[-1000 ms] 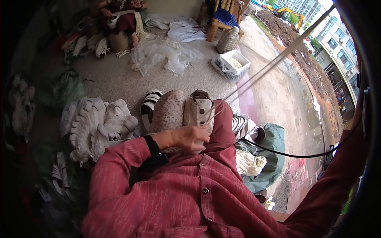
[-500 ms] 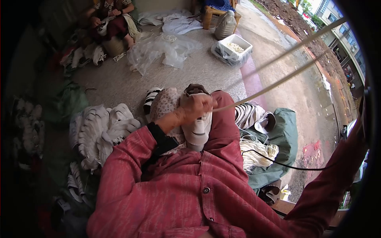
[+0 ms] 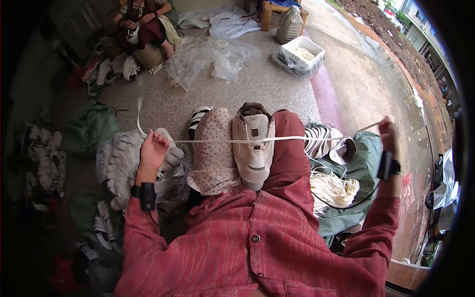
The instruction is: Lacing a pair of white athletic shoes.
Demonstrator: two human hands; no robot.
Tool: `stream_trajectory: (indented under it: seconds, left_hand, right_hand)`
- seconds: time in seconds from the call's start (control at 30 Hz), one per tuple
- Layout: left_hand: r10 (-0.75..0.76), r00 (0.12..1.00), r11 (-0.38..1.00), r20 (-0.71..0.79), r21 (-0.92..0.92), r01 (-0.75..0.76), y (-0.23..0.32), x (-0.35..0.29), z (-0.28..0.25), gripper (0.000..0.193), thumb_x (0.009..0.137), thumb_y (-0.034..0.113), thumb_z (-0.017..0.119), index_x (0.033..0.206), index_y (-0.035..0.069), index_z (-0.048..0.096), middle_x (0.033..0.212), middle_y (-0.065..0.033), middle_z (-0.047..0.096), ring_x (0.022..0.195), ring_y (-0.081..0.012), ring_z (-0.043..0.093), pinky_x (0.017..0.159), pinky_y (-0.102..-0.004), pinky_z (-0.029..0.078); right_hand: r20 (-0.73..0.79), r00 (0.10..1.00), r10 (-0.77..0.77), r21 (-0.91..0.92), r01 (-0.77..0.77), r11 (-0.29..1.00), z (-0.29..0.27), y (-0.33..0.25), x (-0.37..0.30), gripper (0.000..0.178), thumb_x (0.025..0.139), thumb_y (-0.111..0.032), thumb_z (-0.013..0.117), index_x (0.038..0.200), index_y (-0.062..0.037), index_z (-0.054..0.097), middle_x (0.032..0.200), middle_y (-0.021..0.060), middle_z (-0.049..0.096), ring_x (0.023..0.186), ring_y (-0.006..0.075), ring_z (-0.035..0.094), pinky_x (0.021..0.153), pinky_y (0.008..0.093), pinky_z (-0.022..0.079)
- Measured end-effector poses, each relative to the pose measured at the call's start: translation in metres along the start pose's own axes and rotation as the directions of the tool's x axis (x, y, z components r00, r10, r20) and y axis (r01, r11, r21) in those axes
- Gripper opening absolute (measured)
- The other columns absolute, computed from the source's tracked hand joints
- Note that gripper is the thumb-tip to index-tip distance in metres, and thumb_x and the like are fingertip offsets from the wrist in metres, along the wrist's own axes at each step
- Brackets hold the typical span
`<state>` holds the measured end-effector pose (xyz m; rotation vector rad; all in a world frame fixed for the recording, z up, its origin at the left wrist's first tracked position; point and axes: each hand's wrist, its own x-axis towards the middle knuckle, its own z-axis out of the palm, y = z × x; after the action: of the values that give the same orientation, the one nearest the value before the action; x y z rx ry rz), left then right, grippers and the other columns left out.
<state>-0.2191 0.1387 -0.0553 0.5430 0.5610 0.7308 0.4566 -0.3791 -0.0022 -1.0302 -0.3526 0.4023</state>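
A cream and white sneaker [image 3: 253, 161] is wedged between my thighs, with its opening away from me. One long white shoelace [image 3: 210, 141] runs through the sneaker and stretches out nearly level to both sides. Out at the left, my left hand [image 3: 153, 147] has its fingers closed on one length, and a loose tail curls up beyond it. My right hand [image 3: 388, 132], far to the right and slightly blurred, grips the other length. Each wrist wears a black band.
White shoes [image 3: 118, 166] are heaped by my left leg. On my right, striped shoes [image 3: 319, 141] and a bundle of cream laces [image 3: 334, 190] rest on green cloth [image 3: 368, 171]. Ahead are a lined white box [image 3: 303, 54], plastic sheeting [image 3: 213, 59] and a seated person [image 3: 143, 24].
My left hand has moved from the sneaker out to the left with one lace length. My right hand has come into view, and the lace now spans both sides of the sneaker.
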Motion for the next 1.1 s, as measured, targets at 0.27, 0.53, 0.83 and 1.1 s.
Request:
stream_trajectory:
  seconds: [0.27,0.53,0.83,1.1]
  left_hand:
    - [-0.13,0.977,0.766,-0.168,0.609,0.207,-0.007,-0.039,-0.003,0.045,0.1,0.041,0.044,0.108,0.0,0.059,0.092,-0.0106,0.066,0.08,-0.0189,0.065,0.064,-0.0297,0.053]
    - [0.211,0.939,0.783,0.271,0.529,-0.328,0.032,-0.063,0.139,0.047,0.101,0.044,0.038,0.101,0.002,0.059,0.068,-0.0039,0.055,0.058,-0.0126,0.055,0.05,-0.0261,0.046]
    - [0.131,0.347,0.65,0.929,0.184,-0.737,0.056,-0.145,0.286,0.045,0.105,0.036,0.029,0.083,0.006,0.054,0.058,-0.01,0.061,0.046,-0.0161,0.048,0.042,-0.0256,0.042]
    - [-0.23,-0.213,0.806,0.95,0.063,-0.589,0.039,-0.142,0.315,0.051,0.104,0.026,0.034,0.091,-0.006,0.071,0.088,-0.0207,0.07,0.055,-0.0179,0.055,0.049,-0.0255,0.045]
  right_hand:
    - [0.129,0.954,0.271,-0.534,-0.163,0.83,0.263,0.129,-0.142,0.02,0.094,-0.017,0.059,0.105,-0.001,0.06,0.09,0.0087,0.07,0.052,0.0091,0.058,0.047,0.0219,0.045]
    - [0.578,0.798,0.171,-0.816,0.567,0.112,0.321,0.133,-0.166,0.022,0.089,-0.014,0.061,0.108,-0.0046,0.058,0.088,0.0086,0.067,0.069,0.0284,0.065,0.061,0.0358,0.051]
    - [0.857,0.514,0.024,-0.496,0.813,0.306,0.361,0.138,-0.161,0.012,0.082,-0.012,0.066,0.093,-0.0077,0.067,0.095,0.0086,0.063,0.091,0.0294,0.059,0.078,0.0401,0.047]
    - [0.802,0.364,0.473,-0.517,0.819,0.247,0.391,0.145,-0.165,0.017,0.072,-0.024,0.074,0.071,-0.0081,0.067,0.075,0.0093,0.061,0.079,0.0288,0.061,0.068,0.0402,0.047]
